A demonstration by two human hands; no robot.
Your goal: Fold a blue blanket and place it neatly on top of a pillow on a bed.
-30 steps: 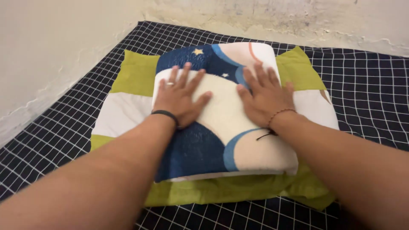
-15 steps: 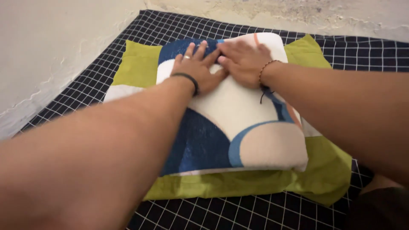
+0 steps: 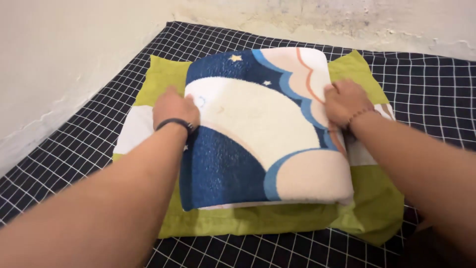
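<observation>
L hand (image 3: 174, 110) is reaching fwd w/ arm stretched, resting at the left edge of the folded blanket (image 3: 258, 129), fingers curled together against its side; can't tell if they're gripping. Blanket is lying atop a green-and-white pillow (image 3: 158, 79) on the black checked mattress (image 3: 426, 84). R hand (image 3: 344, 101) is pressing the blanket's right edge, fingers curled in. Half a sec ago both hands were meeting at the top centre; now they're apart, one per side.

Folded blanket (image 3: 258, 134), navy, cream, peach pattern; flat atop green-white cushion (image 3: 163, 79)
</observation>
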